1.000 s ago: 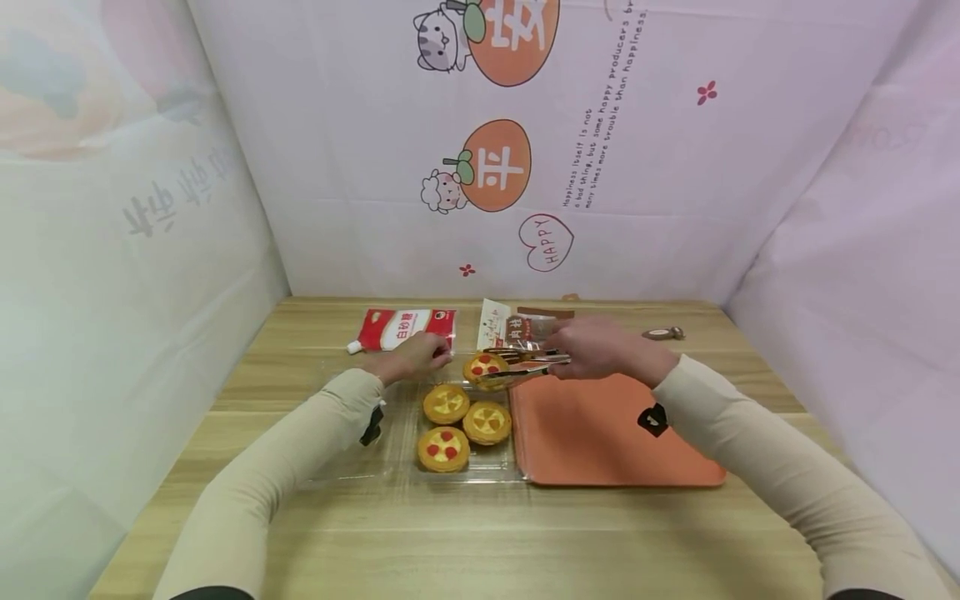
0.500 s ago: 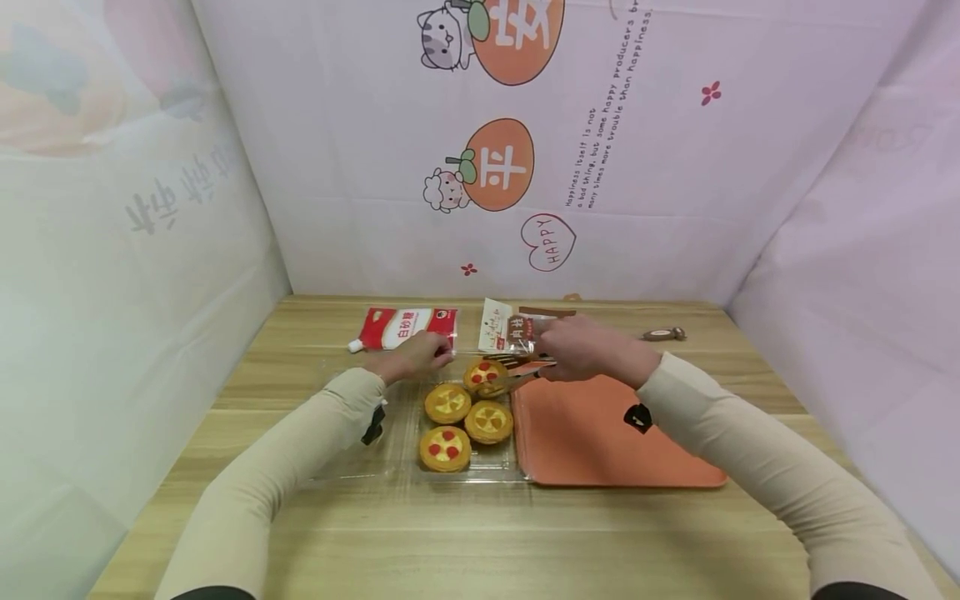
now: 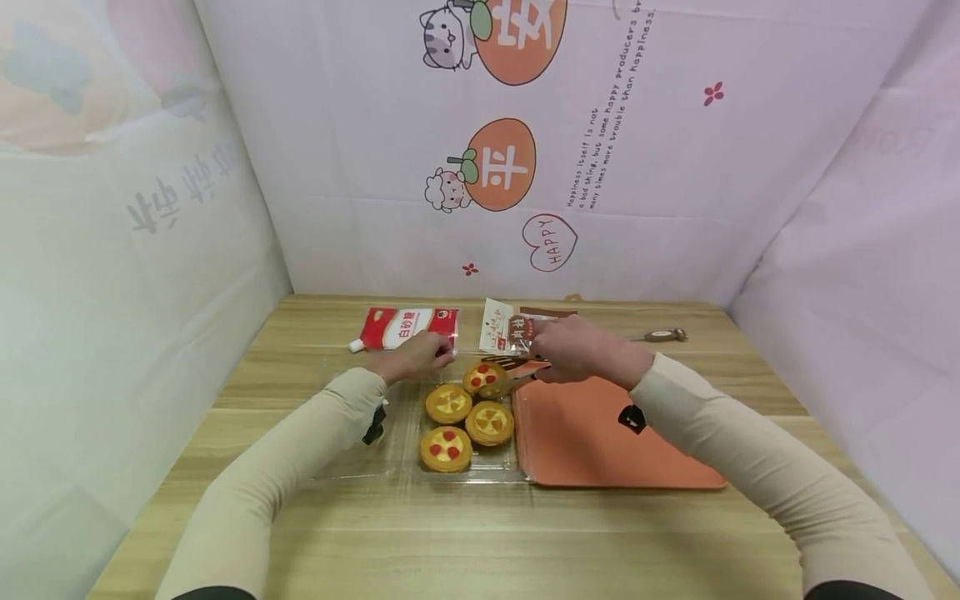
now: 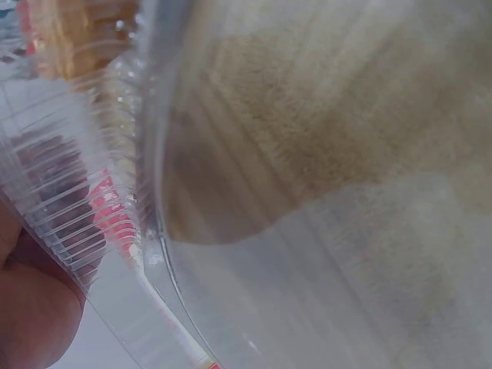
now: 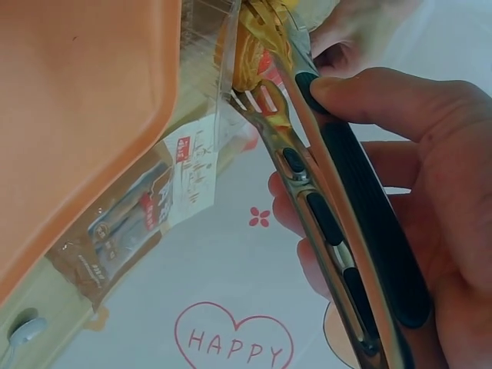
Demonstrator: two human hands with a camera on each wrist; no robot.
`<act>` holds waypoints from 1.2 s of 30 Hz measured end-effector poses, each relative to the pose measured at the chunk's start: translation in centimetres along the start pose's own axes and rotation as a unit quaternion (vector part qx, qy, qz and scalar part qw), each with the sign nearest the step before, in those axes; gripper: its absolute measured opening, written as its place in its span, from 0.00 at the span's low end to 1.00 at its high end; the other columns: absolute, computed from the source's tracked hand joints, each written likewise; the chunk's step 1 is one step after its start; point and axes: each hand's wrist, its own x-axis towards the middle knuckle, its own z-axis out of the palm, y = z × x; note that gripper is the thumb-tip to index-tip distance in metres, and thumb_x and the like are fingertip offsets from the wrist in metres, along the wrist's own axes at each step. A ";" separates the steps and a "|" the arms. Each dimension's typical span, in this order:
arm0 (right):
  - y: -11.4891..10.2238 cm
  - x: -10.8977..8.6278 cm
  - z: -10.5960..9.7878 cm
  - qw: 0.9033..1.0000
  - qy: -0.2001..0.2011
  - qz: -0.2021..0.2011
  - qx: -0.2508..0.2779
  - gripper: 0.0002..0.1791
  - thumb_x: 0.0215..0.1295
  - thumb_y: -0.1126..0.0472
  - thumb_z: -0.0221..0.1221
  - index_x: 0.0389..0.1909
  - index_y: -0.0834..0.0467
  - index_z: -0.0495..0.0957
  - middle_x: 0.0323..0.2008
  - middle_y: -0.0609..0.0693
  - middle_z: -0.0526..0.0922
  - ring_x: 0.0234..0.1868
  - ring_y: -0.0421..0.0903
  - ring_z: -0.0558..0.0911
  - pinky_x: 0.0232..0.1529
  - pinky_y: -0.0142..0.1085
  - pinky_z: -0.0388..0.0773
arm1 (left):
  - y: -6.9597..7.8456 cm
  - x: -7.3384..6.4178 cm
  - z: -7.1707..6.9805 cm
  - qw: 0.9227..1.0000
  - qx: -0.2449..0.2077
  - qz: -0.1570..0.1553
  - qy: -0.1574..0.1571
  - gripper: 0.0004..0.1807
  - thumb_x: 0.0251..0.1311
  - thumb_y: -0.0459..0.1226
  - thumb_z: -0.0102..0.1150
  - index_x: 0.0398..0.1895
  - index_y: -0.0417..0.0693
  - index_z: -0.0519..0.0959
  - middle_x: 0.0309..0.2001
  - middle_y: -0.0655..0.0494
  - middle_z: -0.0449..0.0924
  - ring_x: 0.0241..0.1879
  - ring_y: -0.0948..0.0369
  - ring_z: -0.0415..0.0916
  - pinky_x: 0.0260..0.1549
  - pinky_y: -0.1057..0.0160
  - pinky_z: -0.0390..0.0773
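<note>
My right hand grips metal tongs with black grip pads. Their fork-like ends stand either side of an egg tart with red pieces on top, at the far end of a clear plastic container. Whether both ends touch the tart I cannot tell. More tarts lie below it: two yellow-topped ones and another with red pieces. My left hand pinches the container's ribbed far edge; in the left wrist view a fingertip is against the plastic, darker fingers behind it.
An orange tray adjoins the container on the right. Behind stand a red and white sugar pouch and a brown packet. A dark-handled utensil lies back right. The open clear lid spreads leftward.
My right hand has moved slightly left. The tongs' ends have come lower with the red-topped tart, which now sits nearer the other tarts. My left hand has stayed put.
</note>
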 end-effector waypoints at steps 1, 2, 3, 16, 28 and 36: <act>0.0 0.1 0.0 1.000 0.000 0.000 -0.004 0.15 0.67 0.50 0.68 0.47 0.56 0.88 0.46 0.54 0.87 0.41 0.48 0.84 0.36 0.42 0.83 | 0.0 0.0 0.0 1.000 0.000 0.001 0.000 0.08 0.72 0.35 0.59 0.35 0.39 0.83 0.30 0.50 0.82 0.28 0.63 0.72 0.32 0.68 0.72; 0.0 0.2 0.1 1.000 0.002 -0.001 -0.008 0.16 0.67 0.49 0.68 0.47 0.56 0.88 0.46 0.53 0.87 0.40 0.48 0.84 0.35 0.42 0.83 | 0.1 0.0 0.0 1.000 -0.001 0.003 0.001 0.08 0.72 0.34 0.59 0.35 0.39 0.82 0.30 0.50 0.82 0.28 0.63 0.71 0.32 0.68 0.72; -0.1 0.2 0.0 1.000 0.001 -0.001 -0.011 0.16 0.67 0.49 0.68 0.47 0.55 0.88 0.45 0.53 0.87 0.40 0.48 0.84 0.34 0.41 0.82 | 0.1 0.0 0.0 1.000 0.000 0.007 0.003 0.08 0.72 0.34 0.59 0.34 0.39 0.82 0.30 0.50 0.82 0.28 0.63 0.71 0.32 0.68 0.72; -1.1 0.7 -0.5 0.999 -0.030 0.008 -0.044 0.16 0.64 0.46 0.70 0.48 0.49 0.88 0.40 0.49 0.87 0.33 0.43 0.80 0.26 0.36 0.74 | 0.1 -0.2 0.2 1.000 0.003 0.019 0.016 0.09 0.71 0.33 0.60 0.32 0.39 0.82 0.27 0.49 0.81 0.27 0.63 0.70 0.31 0.68 0.71; -1.2 0.8 -0.8 0.998 -0.015 0.003 -0.059 0.12 0.63 0.46 0.70 0.34 0.50 0.87 0.30 0.48 0.82 0.24 0.40 0.70 0.21 0.33 0.61 | 0.1 -0.2 0.1 1.000 0.001 0.017 0.012 0.09 0.71 0.34 0.59 0.33 0.39 0.82 0.28 0.50 0.82 0.27 0.63 0.71 0.32 0.68 0.72; -1.3 1.2 -1.0 0.998 -0.024 0.030 -0.058 0.12 0.62 0.47 0.69 0.29 0.50 0.84 0.36 0.50 0.84 0.28 0.42 0.75 0.22 0.34 0.65 | -0.3 0.0 0.2 1.000 0.003 0.017 0.008 0.08 0.72 0.34 0.59 0.34 0.40 0.83 0.30 0.49 0.83 0.29 0.63 0.73 0.33 0.67 0.74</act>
